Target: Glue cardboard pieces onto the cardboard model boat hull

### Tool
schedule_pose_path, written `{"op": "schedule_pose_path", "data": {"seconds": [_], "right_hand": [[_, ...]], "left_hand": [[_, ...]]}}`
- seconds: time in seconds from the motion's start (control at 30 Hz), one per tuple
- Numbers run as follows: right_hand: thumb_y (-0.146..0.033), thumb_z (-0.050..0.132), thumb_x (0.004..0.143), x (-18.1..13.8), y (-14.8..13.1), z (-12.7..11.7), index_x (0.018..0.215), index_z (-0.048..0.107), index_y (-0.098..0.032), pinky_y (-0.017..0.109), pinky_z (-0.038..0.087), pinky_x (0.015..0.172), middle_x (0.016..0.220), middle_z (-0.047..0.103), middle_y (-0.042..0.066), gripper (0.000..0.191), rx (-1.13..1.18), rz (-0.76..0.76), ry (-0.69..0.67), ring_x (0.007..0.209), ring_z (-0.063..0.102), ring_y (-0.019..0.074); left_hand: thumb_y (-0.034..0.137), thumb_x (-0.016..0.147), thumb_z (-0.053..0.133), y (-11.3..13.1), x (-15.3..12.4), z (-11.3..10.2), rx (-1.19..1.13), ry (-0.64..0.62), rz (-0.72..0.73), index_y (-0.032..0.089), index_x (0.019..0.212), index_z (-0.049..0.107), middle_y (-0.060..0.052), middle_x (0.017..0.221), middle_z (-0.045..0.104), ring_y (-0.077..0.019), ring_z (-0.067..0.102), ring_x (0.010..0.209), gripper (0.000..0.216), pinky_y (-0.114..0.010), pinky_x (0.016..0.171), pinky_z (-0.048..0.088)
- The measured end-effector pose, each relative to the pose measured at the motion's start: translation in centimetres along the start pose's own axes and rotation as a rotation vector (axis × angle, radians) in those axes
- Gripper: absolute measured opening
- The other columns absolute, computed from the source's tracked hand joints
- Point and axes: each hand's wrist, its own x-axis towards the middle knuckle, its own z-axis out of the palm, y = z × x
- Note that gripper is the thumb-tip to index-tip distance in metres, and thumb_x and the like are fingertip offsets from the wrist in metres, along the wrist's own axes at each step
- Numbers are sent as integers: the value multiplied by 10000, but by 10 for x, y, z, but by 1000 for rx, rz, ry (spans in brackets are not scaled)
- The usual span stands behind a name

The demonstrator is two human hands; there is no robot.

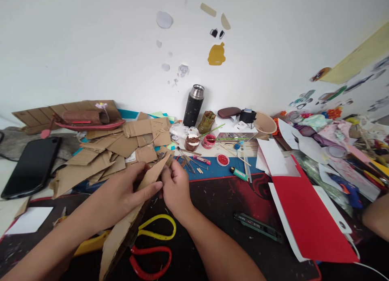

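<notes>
Bare mat (219, 200) is left open right of the grip; passage is blocked beyond by cardboard scraps (103, 151), nearer by scissors (152, 249).

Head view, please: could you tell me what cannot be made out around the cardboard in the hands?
Head view: blades of the scissors, hidden under the cardboard piece.
Head view: fingertips of the right hand, partly tucked behind that cardboard piece; the left hand covers part of it.
Head view: another person's arm, cut off by the right edge.
</notes>
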Motion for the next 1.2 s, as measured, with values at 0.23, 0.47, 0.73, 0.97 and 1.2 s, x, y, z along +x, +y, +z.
{"op": "schedule_pose_path", "data": {"seconds": [0.23, 0.47, 0.73, 0.97, 1.2], "right_hand": [[-561, 616, 996, 3, -11, -3, 907, 540, -276, 264, 378, 402, 615, 496, -94, 309, 98, 38, -59, 433, 437, 131], [-544, 572, 1034, 3, -14, -5, 842, 533, -278, 266, 337, 404, 509, 440, -106, 330, 63, -3, -21, 398, 411, 137], [-590, 586, 1011, 4, -12, -4, 852, 535, -281, 269, 353, 406, 528, 444, -103, 351, 59, 21, -6, 411, 416, 139], [-590, 614, 1006, 5, -20, -7, 771, 488, -286, 273, 354, 410, 516, 450, -92, 405, 77, -18, 22, 419, 433, 144], [-596, 607, 1009, 6, -18, -7, 751, 486, -285, 279, 332, 406, 495, 438, -95, 422, 66, -14, 40, 403, 413, 141]], "left_hand": [[871, 875, 575, -6, 0, -1, 0, 35, -2, 259, 961, 688, -68, 893, 783, -295, 715, 761, 629, -360, 621, 518], [855, 891, 571, -4, 0, 0, -2, 8, -1, 253, 980, 688, -59, 880, 785, -288, 713, 740, 620, -367, 642, 525], [868, 883, 556, 3, 1, -1, 5, 2, 18, 257, 919, 685, -80, 889, 796, -310, 725, 779, 625, -374, 646, 524], [855, 892, 558, 3, 0, -1, 7, -10, 5, 260, 937, 681, -63, 878, 789, -300, 720, 765, 609, -366, 634, 521], [868, 893, 544, 5, 1, -1, 1, -28, 15, 259, 891, 653, -69, 899, 786, -306, 724, 796, 619, -381, 685, 538]]}}
